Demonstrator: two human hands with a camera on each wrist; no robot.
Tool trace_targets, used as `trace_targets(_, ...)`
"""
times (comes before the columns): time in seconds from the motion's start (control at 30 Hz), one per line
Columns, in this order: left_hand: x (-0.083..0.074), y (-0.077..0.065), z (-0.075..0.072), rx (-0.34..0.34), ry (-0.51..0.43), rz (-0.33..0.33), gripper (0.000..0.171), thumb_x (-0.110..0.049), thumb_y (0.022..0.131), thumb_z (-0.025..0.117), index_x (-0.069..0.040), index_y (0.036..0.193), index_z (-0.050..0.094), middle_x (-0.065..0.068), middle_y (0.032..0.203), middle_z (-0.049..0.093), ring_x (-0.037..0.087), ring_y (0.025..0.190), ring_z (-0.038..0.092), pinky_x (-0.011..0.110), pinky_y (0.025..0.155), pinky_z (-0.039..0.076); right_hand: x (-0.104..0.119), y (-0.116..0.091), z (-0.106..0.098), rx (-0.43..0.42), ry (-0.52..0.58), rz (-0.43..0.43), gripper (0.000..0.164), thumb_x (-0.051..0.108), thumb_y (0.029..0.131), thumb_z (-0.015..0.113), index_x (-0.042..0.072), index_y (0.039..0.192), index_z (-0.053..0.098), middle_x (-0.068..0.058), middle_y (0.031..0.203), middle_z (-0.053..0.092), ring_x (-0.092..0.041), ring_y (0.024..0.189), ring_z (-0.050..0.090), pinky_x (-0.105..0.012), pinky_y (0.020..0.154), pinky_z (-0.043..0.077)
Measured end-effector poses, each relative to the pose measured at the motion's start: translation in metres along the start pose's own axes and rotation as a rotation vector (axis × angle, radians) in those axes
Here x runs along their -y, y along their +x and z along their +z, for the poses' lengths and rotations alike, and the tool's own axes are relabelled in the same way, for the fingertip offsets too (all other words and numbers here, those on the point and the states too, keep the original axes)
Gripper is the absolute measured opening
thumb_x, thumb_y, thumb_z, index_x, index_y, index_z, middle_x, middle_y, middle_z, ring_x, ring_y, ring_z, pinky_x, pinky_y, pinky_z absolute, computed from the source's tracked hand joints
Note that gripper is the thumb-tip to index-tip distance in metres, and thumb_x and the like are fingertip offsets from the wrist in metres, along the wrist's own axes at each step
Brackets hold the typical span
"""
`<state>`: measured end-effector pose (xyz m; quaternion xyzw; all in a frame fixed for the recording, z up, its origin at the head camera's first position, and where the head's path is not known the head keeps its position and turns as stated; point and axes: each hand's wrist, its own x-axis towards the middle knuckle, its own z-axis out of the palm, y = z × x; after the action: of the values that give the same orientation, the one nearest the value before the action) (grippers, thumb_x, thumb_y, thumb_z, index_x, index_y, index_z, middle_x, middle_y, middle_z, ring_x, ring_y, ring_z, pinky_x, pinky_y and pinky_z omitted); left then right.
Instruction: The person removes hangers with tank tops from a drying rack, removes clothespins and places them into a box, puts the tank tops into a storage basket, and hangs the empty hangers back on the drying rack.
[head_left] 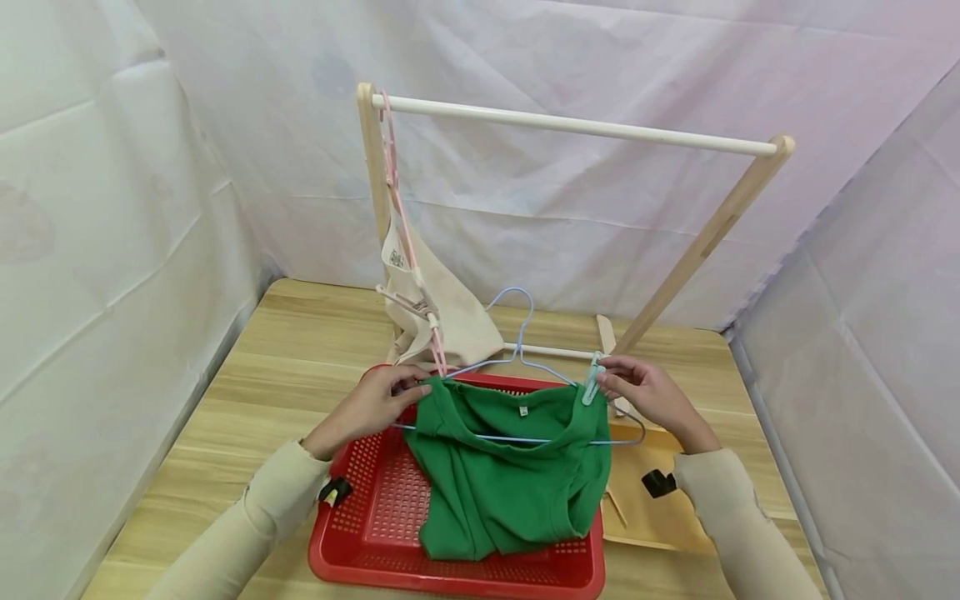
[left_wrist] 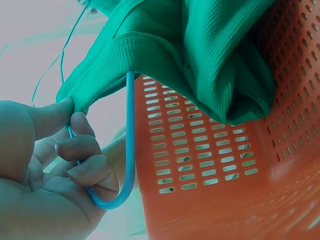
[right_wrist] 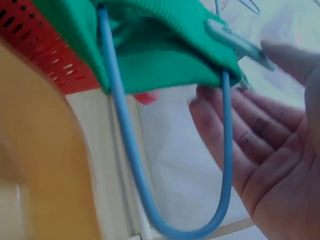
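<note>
A green ribbed garment (head_left: 517, 475) with a small white label hangs over a blue wire hanger (head_left: 517, 333), whose loops stick out at both sides. At the garment's left upper corner, my left hand (head_left: 382, 400) pinches the cloth between thumb and forefinger. In the left wrist view the hanger's bent end (left_wrist: 129, 145) passes by the curled fingers. A pale green clothespin (head_left: 594, 379) sits on the right upper edge of the garment. My right hand (head_left: 645, 396) pinches its outer end, the thumb on one arm, as the right wrist view shows.
Below the garment stands a red perforated basket (head_left: 322, 550). To its right lies a yellow tray (head_left: 660, 525). Behind, a wooden rack (head_left: 570, 122) carries a pink hanger (head_left: 401, 217) with a cream cloth (head_left: 457, 308) at its left end.
</note>
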<state>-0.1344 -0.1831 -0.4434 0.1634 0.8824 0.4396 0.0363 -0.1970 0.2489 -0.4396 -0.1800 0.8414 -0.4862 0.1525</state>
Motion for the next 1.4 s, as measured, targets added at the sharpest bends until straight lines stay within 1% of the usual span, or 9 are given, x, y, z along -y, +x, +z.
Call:
trace_targets(0.1, -0.001, 0.001, -0.001, -0.003, -0.004, -0.003, 0.013, -0.016, 0.097, 0.066, -0.016, 0.106, 0.074, 0.000, 0.077, 0.063, 0.011, 0.062, 0.049, 0.026, 0.061, 0.043, 0.001, 0.004, -0.001, -0.005, 0.007, 0.026, 0.045, 0.030, 0.100, 0.060, -0.002, 0.132, 0.056, -0.011, 0.105, 0.070, -0.016, 0.089, 0.070, -0.038, 0.081, 0.058)
trace_targets(0.23, -0.002, 0.002, -0.002, -0.008, -0.005, 0.004, 0.012, -0.016, 0.096, 0.066, -0.014, 0.106, 0.074, -0.002, 0.077, 0.064, 0.011, 0.062, 0.049, 0.026, 0.061, 0.043, 0.002, 0.008, -0.002, 0.009, 0.031, 0.066, 0.047, 0.034, 0.101, 0.059, -0.001, 0.132, 0.057, -0.012, 0.107, 0.069, -0.018, 0.091, 0.070, -0.041, 0.084, 0.057)
trace_targets(0.37, -0.002, 0.003, -0.002, -0.011, -0.002, 0.010, 0.012, -0.017, 0.097, 0.066, -0.014, 0.105, 0.074, -0.002, 0.077, 0.064, 0.011, 0.063, 0.049, 0.026, 0.061, 0.042, 0.002, 0.010, -0.002, 0.025, 0.066, 0.098, 0.047, 0.036, 0.101, 0.057, -0.001, 0.131, 0.058, -0.013, 0.110, 0.068, -0.020, 0.093, 0.069, -0.035, 0.086, 0.056)
trace_targets(0.47, -0.002, 0.004, -0.003, -0.010, -0.003, 0.012, 0.012, -0.017, 0.097, 0.065, -0.013, 0.105, 0.074, -0.002, 0.078, 0.064, 0.011, 0.063, 0.049, 0.026, 0.060, 0.042, 0.004, 0.011, -0.002, 0.023, 0.099, 0.120, 0.047, 0.037, 0.101, 0.058, 0.000, 0.129, 0.059, -0.009, 0.110, 0.068, -0.020, 0.094, 0.069, -0.029, 0.086, 0.055)
trace_targets(0.6, -0.002, 0.005, -0.004, -0.003, -0.006, 0.010, 0.012, -0.018, 0.097, 0.065, -0.013, 0.105, 0.073, 0.000, 0.078, 0.064, 0.011, 0.062, 0.049, 0.026, 0.060, 0.042, 0.006, 0.011, -0.002, 0.008, 0.164, 0.130, 0.048, 0.036, 0.100, 0.060, -0.003, 0.127, 0.059, -0.002, 0.105, 0.070, -0.017, 0.093, 0.069, -0.027, 0.086, 0.055)
trace_targets(0.77, -0.003, 0.005, -0.004, 0.001, -0.003, 0.011, 0.013, -0.018, 0.098, 0.064, -0.013, 0.106, 0.073, 0.003, 0.078, 0.065, 0.011, 0.061, 0.048, 0.026, 0.060, 0.042, 0.007, 0.011, -0.002, 0.026, 0.286, 0.110, 0.044, 0.026, 0.100, 0.061, -0.010, 0.124, 0.054, 0.002, 0.100, 0.070, -0.013, 0.091, 0.070, -0.028, 0.086, 0.056)
trace_targets(0.93, -0.003, 0.004, -0.004, 0.003, -0.004, 0.009, 0.013, -0.018, 0.098, 0.064, -0.014, 0.106, 0.073, 0.005, 0.078, 0.065, 0.011, 0.061, 0.048, 0.026, 0.060, 0.042, 0.006, 0.009, -0.002, 0.051, 0.379, 0.090, 0.028, 0.017, 0.100, 0.061, -0.006, 0.116, 0.054, 0.003, 0.097, 0.070, -0.012, 0.089, 0.070, -0.029, 0.084, 0.057)
trace_targets(1.23, -0.001, 0.000, 0.001, 0.014, -0.020, -0.005, 0.013, -0.018, 0.098, 0.064, -0.014, 0.105, 0.073, 0.004, 0.080, 0.065, 0.012, 0.063, 0.050, 0.025, 0.060, 0.042, 0.002, 0.003, 0.000, 0.079, 0.417, 0.025, 0.014, 0.009, 0.098, 0.061, 0.000, 0.108, 0.057, 0.002, 0.096, 0.072, -0.011, 0.089, 0.071, -0.028, 0.083, 0.057)
trace_targets(1.4, 0.000, 0.000, 0.002, 0.020, -0.027, -0.008, 0.013, -0.019, 0.098, 0.064, -0.014, 0.105, 0.073, -0.001, 0.079, 0.065, 0.010, 0.063, 0.050, 0.025, 0.060, 0.043, 0.000, 0.000, 0.001, 0.079, 0.407, -0.003, 0.016, 0.007, 0.099, 0.059, -0.005, 0.110, 0.056, 0.003, 0.097, 0.071, -0.010, 0.091, 0.070, -0.028, 0.083, 0.057)
